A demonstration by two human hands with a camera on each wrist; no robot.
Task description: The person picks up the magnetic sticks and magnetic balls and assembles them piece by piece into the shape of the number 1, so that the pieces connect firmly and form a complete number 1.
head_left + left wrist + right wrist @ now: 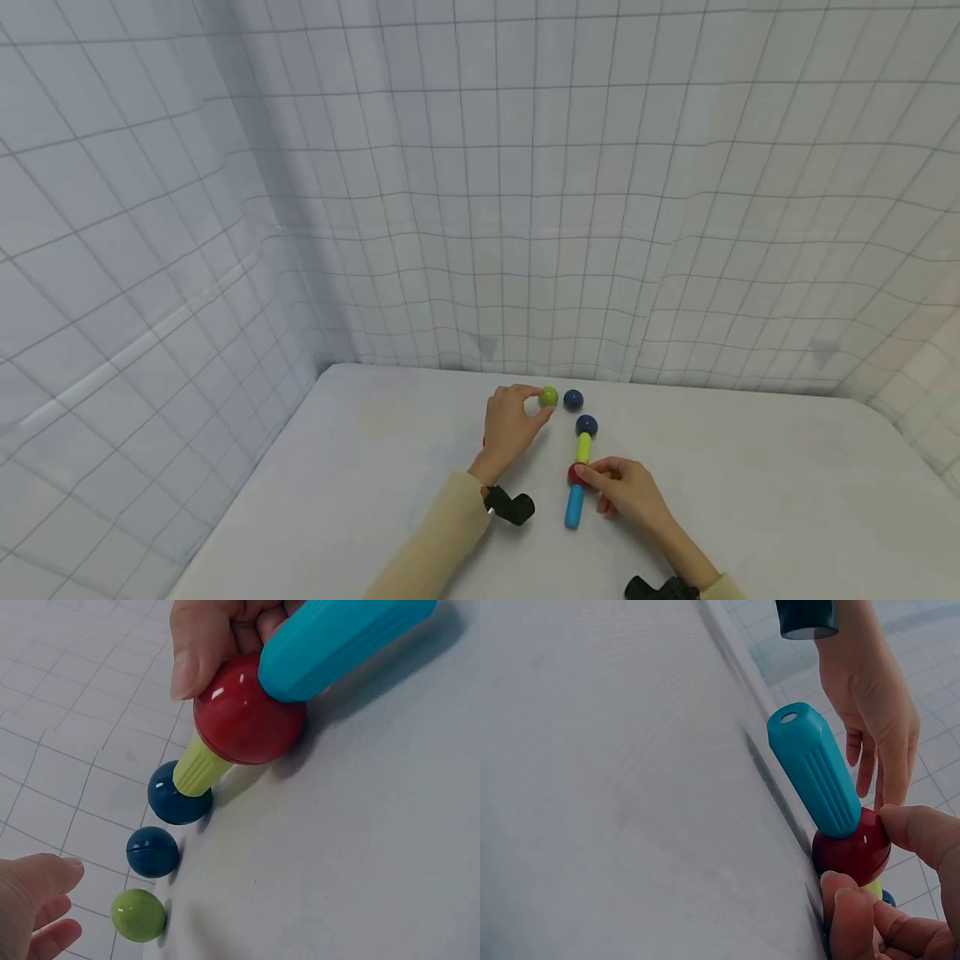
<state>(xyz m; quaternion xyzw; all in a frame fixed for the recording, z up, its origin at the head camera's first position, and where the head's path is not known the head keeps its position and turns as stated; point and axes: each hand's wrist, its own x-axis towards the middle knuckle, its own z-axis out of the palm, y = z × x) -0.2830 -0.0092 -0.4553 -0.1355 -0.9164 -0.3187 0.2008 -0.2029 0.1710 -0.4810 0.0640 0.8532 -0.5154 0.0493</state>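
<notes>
A toy chain lies on the white table: a dark blue ball (587, 426), a yellow-green rod (583, 447), a red ball (576, 475) and a light blue rod (574, 506), joined in a line. My right hand (594, 478) pinches the red ball (851, 851) between thumb and fingers (915, 832). A loose green ball (548, 397) and a loose dark blue ball (573, 400) sit further back. My left hand (531, 408) reaches the green ball (139, 915). Its fingers (45, 889) are relaxed, with a small gap to the ball in the left wrist view.
The white table (750, 500) is ringed by a draped, grid-patterned cloth wall (525, 208) at the back and on both sides. A black camera mount (513, 505) sits on each wrist.
</notes>
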